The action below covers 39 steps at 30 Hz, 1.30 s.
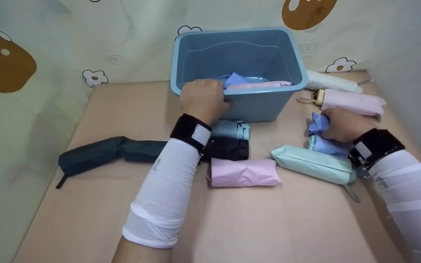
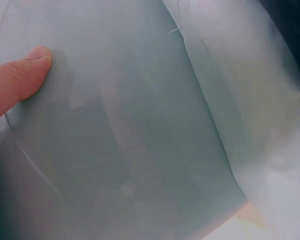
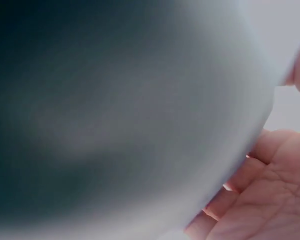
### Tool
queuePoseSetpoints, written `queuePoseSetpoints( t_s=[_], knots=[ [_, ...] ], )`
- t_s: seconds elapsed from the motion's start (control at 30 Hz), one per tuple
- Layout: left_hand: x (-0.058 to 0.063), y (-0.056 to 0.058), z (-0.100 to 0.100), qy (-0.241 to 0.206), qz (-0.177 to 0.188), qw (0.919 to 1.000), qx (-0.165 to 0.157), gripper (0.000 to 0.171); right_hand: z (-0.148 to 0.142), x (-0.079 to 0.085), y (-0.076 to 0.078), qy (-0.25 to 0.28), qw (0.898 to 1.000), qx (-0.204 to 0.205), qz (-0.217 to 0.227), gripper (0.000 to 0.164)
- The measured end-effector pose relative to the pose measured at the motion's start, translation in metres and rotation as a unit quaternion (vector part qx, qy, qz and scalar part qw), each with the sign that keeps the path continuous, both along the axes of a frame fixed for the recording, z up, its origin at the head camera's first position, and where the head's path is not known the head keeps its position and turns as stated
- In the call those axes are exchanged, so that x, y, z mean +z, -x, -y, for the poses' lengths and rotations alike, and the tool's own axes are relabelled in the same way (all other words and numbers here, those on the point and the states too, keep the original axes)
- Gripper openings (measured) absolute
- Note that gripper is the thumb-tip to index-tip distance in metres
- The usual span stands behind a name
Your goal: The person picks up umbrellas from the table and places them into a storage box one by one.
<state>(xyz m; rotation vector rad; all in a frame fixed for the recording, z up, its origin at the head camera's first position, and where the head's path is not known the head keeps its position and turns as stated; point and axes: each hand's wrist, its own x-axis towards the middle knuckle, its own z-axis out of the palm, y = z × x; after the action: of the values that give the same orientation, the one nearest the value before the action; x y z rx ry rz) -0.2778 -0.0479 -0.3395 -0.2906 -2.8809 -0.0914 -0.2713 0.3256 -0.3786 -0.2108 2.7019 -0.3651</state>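
A blue plastic bin [image 1: 258,106] stands at the back, with a blue bundle [image 1: 236,79] and a pink bundle [image 1: 260,85] inside. My left hand [image 1: 204,100] grips its front rim at the left corner, and the thumb [image 2: 32,70] lies against the outer wall in the left wrist view. On the right, my right hand [image 1: 347,125] holds a blue folded umbrella [image 1: 319,124] between fingers and thumb. Just in front of that umbrella lies a mint green folded umbrella [image 1: 311,164]. A large blurred surface fills most of the right wrist view, with the fingers [image 3: 245,172] partly behind it.
A pink umbrella [image 1: 353,102] and a white one [image 1: 331,81] lie right of the bin. Before the bin are a grey-blue umbrella [image 1: 227,129], a black one [image 1: 228,148] and a lilac-pink one [image 1: 245,172]. A dark green umbrella [image 1: 90,155] lies left. Walls border the cardboard-coloured table [image 1: 247,226].
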Motion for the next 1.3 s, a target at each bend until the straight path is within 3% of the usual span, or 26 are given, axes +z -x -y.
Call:
queuePoseSetpoints(
  t_s=[0.13, 0.47, 0.67, 0.93, 1.13, 1.3],
  knots=[
    [-0.002, 0.0, 0.001, 0.004, 0.01, 0.9999, 0.004, 0.047, 0.0, -0.003, 0.001, 0.008, 1.0, -0.016, -0.007, 0.035],
    [-0.004, -0.001, 0.002, 0.005, 0.02, 0.9997, 0.009, 0.047, 0.002, -0.001, 0.003, 0.086, 0.992, -0.048, -0.08, 0.077],
    [-0.004, 0.0, 0.003, 0.019, 0.017, 0.9996, 0.007, 0.056, 0.006, 0.008, 0.0, 0.118, 0.983, -0.081, -0.113, 0.076],
    [-0.003, 0.0, 0.001, 0.01, 0.013, 0.9999, 0.003, 0.05, 0.021, 0.025, -0.004, 0.165, 0.969, -0.111, -0.147, 0.078],
    [-0.001, 0.0, 0.001, 0.003, 0.009, 1.0, 0.002, 0.049, 0.033, 0.035, -0.008, 0.21, 0.952, -0.118, -0.188, 0.08],
    [0.0, 0.0, 0.001, -0.006, 0.011, 0.9999, 0.003, 0.051, 0.042, 0.044, -0.011, 0.253, 0.926, -0.148, -0.237, 0.078]
  ],
)
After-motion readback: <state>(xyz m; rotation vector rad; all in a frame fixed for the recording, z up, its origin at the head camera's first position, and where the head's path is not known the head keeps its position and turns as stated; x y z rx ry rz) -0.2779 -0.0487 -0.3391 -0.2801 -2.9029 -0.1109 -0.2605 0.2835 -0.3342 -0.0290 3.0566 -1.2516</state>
